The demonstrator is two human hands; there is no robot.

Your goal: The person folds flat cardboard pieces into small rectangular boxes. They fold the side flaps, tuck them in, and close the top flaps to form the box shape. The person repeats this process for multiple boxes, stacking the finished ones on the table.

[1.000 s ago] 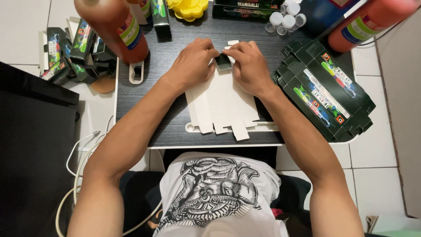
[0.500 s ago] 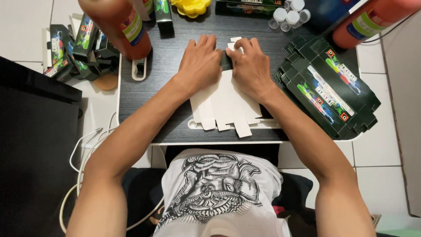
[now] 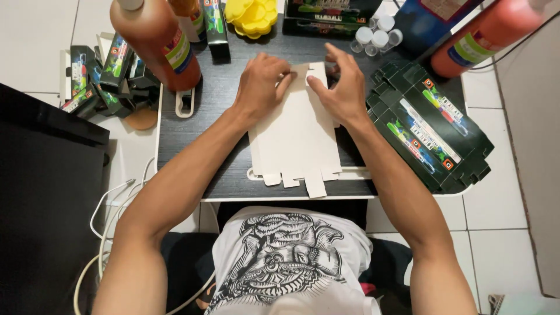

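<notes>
Carton blank (image 3: 294, 140): flat on the table (image 3: 221, 105), before me.
My left hand (image 3: 262, 81), right hand (image 3: 344, 90): on its far end.
Flattened cartons (image 3: 431, 125): right.
Bottle (image 3: 154, 41): far left.
Vials (image 3: 376, 39): behind.

Fig.: both bare forearms extend fwd from the torso and converge. Left hand (image 3: 261, 81) palm down, fingers curled, fingertips (image 3: 286, 74) pointing right. Right hand (image 3: 344, 87) palm down, index finger stretched left twd. the left hand, thumb raised. Hands near, approx. level, not touching; wrists straight, elbows bent outward.
</notes>
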